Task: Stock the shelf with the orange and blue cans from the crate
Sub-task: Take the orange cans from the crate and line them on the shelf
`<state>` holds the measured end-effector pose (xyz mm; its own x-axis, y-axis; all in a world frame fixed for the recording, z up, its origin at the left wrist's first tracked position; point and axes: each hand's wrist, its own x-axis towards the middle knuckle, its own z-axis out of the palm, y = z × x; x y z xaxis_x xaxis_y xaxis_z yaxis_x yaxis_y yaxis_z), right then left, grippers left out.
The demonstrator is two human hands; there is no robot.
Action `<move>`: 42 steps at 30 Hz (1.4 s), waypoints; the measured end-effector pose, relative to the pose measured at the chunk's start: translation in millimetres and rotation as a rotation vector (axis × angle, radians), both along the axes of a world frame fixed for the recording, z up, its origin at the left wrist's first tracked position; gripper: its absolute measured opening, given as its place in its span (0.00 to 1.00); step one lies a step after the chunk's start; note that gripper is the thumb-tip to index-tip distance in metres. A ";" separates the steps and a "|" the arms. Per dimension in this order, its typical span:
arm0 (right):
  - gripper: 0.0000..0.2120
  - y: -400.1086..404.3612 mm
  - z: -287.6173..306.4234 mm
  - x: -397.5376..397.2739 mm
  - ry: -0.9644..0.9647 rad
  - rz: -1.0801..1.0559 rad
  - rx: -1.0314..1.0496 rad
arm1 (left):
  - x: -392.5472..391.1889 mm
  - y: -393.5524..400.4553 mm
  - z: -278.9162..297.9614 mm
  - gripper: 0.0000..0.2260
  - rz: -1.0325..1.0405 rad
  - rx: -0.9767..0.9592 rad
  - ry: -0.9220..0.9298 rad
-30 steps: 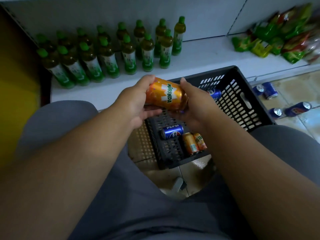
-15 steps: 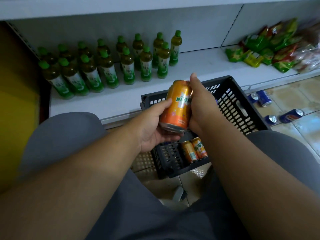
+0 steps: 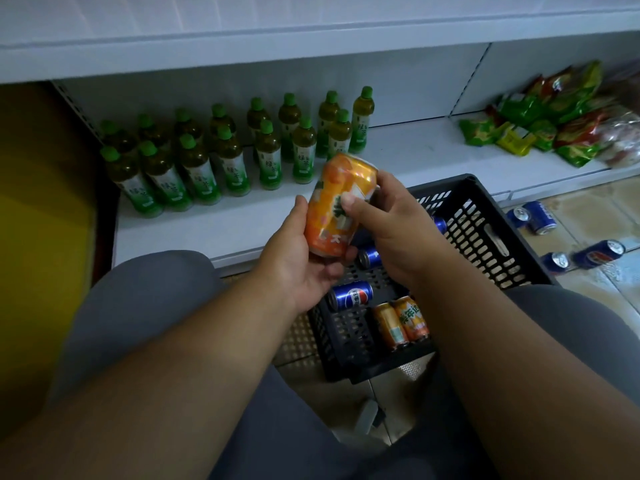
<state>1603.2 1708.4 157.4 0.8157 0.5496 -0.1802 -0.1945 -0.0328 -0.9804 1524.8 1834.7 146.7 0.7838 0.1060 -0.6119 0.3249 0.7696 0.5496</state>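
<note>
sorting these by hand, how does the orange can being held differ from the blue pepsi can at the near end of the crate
The orange can is held nearly upright above the crate by both hands; the blue Pepsi can lies on its side on the crate floor, untouched. The orange can bears fruit pictures, the blue can a round logo. Both are drink cans.

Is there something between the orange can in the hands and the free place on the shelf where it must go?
Nothing visible blocks it. The orange can, held by the left hand and right hand, is above the shelf edge. The green bottles stand further back, leaving bare shelf in front.
</note>
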 end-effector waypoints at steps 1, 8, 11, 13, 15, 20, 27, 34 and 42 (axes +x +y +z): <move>0.33 -0.7 0.0 1.2 0.009 0.055 0.029 | 0.8 1.3 0.6 0.27 -0.015 -0.005 0.005; 0.33 2.5 5.0 -6.7 -0.079 -0.036 0.033 | 3.7 -0.8 -3.8 0.26 0.033 -0.088 -0.051; 0.34 7.2 7.2 -13.4 -0.164 -0.138 -0.014 | 4.8 -2.4 -2.6 0.23 0.093 -0.117 -0.131; 0.34 12.4 10.0 -18.4 -0.206 -0.160 -0.010 | 5.3 -0.7 0.5 0.23 0.114 -0.129 -0.165; 0.35 18.9 16.3 -22.1 -0.262 -0.148 -0.011 | 7.8 1.5 9.1 0.24 0.145 -0.162 -0.189; 0.32 45.5 45.9 -25.6 -0.479 -0.107 -0.062 | 18.1 16.8 40.0 0.22 0.262 -0.283 -0.248; 0.29 82.1 85.0 -17.9 -0.707 -0.146 -0.048 | 41.4 46.6 71.8 0.22 0.401 -0.274 -0.354; 0.25 119.1 109.4 6.8 -0.818 -0.131 -0.094 | 63.3 82.2 95.8 0.26 0.425 -0.177 -0.483; 0.30 184.3 146.9 64.2 -0.949 -0.237 -0.264 | 119.5 127.1 140.4 0.24 0.414 -0.044 -0.569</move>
<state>1667.3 1892.7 304.3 0.7679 0.3914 0.5071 0.6318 -0.3321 -0.7004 1644.3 1961.9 287.1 0.8840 0.4492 -0.1296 -0.3280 0.7934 0.5127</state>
